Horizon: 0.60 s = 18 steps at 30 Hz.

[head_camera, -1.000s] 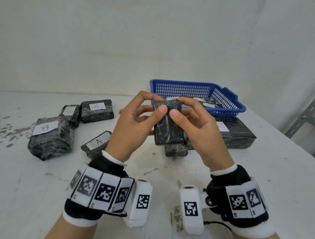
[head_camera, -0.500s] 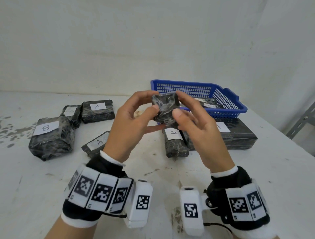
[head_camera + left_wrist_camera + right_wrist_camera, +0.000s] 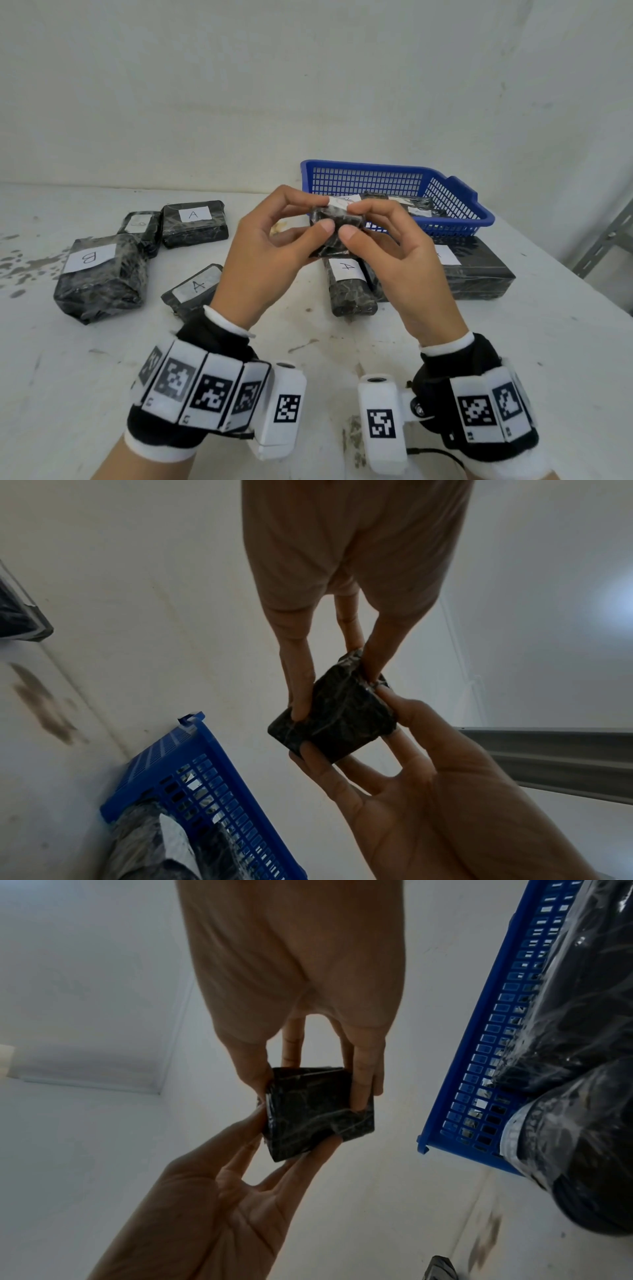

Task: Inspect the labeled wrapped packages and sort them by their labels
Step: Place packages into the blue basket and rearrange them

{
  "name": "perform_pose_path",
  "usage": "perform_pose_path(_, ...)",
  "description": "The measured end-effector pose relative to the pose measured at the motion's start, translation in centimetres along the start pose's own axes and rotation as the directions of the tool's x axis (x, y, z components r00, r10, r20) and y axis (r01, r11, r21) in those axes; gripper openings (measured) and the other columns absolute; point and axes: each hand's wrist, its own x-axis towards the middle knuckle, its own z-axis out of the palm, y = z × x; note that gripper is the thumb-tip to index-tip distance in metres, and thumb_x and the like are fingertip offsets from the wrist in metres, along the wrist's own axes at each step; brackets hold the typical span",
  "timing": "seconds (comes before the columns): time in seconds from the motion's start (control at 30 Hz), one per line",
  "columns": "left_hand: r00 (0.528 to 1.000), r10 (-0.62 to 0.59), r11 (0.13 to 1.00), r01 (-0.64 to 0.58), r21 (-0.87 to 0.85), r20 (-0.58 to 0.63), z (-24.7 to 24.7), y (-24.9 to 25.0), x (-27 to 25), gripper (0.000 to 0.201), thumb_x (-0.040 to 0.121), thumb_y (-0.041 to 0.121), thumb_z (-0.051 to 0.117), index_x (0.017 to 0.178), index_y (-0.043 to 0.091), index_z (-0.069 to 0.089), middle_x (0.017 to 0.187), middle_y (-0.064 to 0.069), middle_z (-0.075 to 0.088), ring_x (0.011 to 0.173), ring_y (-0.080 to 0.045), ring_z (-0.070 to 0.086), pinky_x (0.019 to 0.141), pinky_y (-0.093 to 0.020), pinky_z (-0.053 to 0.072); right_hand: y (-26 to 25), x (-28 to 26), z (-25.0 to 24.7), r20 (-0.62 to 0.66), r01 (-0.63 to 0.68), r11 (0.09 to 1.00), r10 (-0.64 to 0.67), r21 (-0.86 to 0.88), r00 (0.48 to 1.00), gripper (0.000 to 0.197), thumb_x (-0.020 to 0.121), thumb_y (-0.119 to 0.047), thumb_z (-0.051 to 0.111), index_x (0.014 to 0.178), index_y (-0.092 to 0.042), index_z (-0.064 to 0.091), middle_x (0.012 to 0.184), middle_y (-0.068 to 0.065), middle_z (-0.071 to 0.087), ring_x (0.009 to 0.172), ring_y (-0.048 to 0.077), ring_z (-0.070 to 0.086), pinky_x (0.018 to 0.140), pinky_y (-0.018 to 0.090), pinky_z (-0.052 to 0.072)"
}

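Note:
A small black wrapped package (image 3: 334, 224) is held in the air above the table centre by both hands. My left hand (image 3: 274, 240) pinches its left side with thumb and fingers; my right hand (image 3: 387, 240) pinches its right side. A strip of white label shows on its far top edge, the letter unreadable. Both wrist views show the same package (image 3: 337, 718) (image 3: 315, 1115) from below, with fingers of both hands around it. Under the hands lies a package labelled A (image 3: 347, 284).
A blue basket (image 3: 455, 209) with wrapped packages inside stands at the back right, a long black package (image 3: 479, 270) in front of it. At the left lie a B package (image 3: 99, 277), two A packages (image 3: 195, 224) (image 3: 193, 289) and a small one (image 3: 142, 228). The table edge runs along the right.
Both hands have tipped the held package away, from upright and facing me to nearly end-on, so a white label edge now shows at its top. The A package beneath came into view.

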Motion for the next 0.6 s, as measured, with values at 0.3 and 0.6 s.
perform_pose_path(0.3, 0.998, 0.012, 0.998, -0.009, -0.06, 0.057, -0.32, -0.25, 0.06, 0.019, 0.074, 0.022, 0.071, 0.09, 0.015, 0.063, 0.092, 0.005, 0.071, 0.089, -0.009, 0.067, 0.082, -0.038, 0.055, -0.1, -0.08, -0.07, 0.009, -0.053, 0.997, 0.053, 0.058, 0.999, 0.026, 0.09, -0.015, 0.068, 0.114, -0.019, 0.062, 0.14, 0.0, 0.057, 0.106, 0.025, 0.071, 0.082, 0.04, 0.061)
perform_pose_path(0.6, 0.998, -0.046, 0.998, 0.048, 0.044, -0.035, -0.1, -0.5, 0.37, 0.042, 0.089, 0.007, 0.064, 0.127, 0.023, 0.059, 0.09, 0.001, 0.063, 0.092, -0.013, 0.064, 0.069, -0.031, 0.059, 0.06, -0.09, 0.12, 0.044, -0.025, 0.999, 0.026, -0.039, 0.999, 0.053, 0.096, -0.003, 0.062, 0.139, -0.031, 0.048, 0.144, -0.014, 0.056, 0.119, 0.012, 0.063, 0.096, 0.034, 0.055)
